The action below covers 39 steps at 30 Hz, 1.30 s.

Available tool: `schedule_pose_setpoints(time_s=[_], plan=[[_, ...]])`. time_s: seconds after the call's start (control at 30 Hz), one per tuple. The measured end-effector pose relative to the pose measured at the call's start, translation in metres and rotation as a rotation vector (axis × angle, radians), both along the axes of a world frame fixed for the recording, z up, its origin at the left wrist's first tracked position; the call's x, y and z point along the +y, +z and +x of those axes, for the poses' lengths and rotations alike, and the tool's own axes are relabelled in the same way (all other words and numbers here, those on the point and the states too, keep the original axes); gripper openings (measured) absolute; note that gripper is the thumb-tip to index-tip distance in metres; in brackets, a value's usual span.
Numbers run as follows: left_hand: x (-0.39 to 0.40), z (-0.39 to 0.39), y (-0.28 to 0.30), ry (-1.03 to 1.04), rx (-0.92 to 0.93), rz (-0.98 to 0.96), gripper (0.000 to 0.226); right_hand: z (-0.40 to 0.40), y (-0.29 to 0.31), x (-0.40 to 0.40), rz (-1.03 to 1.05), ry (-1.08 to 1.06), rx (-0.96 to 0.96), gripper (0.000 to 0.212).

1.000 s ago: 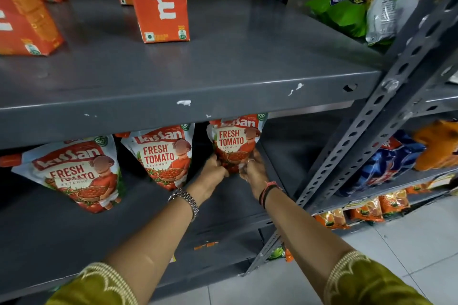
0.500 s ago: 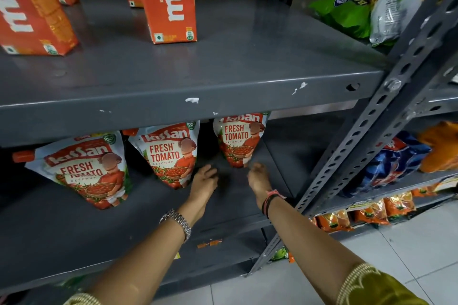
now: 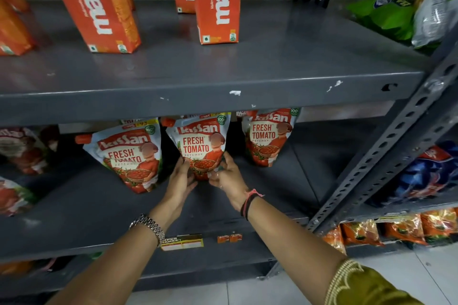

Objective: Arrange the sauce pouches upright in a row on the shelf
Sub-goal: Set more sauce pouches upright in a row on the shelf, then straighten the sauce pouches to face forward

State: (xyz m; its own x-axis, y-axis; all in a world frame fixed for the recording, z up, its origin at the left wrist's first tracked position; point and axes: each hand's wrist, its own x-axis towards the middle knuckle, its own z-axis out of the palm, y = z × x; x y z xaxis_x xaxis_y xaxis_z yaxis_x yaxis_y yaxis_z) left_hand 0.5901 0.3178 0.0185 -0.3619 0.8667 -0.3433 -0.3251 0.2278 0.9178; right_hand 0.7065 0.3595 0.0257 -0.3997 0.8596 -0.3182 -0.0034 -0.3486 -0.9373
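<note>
Ketchup pouch, middle (image 3: 201,146): stood on the lower shelf (image 3: 272,188), long axis near vertical, directly ahead of both hands. Left hand (image 3: 182,176) and right hand (image 3: 226,176) clasped its lower sides, equally near. Neighbouring pouches: left pouch (image 3: 128,156) leaned; right pouch (image 3: 267,138) upright.

A: Pouches, where?

B: Three clear ones mid-frame on the lower shelf (image 3: 104,208), all red/white w/ "Kissan Fresh Tomato Ketchup" print. Center pouch (image 3: 201,146) upright, base on shelf, label facing cam. Right pouch (image 3: 267,140) upright too, further back, top hidden under the upper shelf edge. Left pouch (image 3: 130,156) nearer the front, tilted, red cap at its upper-left corner.

A: Touching each other?

B: No, gaps btw all three. More pouches at far left of frame (image 3: 22,148), blurred, pose can't tell.
</note>
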Motion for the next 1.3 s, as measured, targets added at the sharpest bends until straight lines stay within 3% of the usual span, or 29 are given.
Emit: schedule_pose_setpoints(time_s=[0.5,0.73,1.0,1.2,1.3], plan=[[0.01,-0.001,-0.002,-0.085,-0.019,0.097,0.047,-0.009,-0.01,0.014,0.002,-0.145,-0.013,0.069],[-0.033,-0.036,-0.036,0.042,0.04,-0.091,0.043,-0.015,-0.036,-0.001,-0.034,-0.184,-0.206,0.04],[-0.093,-0.142,-0.04,0.089,0.138,-0.176,0.045,-0.071,-0.024,-0.041,-0.059,-0.131,-0.147,0.047],[-0.084,-0.166,-0.006,-0.147,0.119,-0.041,0.052,-0.13,-0.004,-0.059,-0.037,-0.027,-0.032,0.083],[-0.075,-0.159,-0.007,-0.152,0.094,-0.011,0.048,-0.144,-0.001,-0.062,-0.001,-0.012,0.003,0.09]])
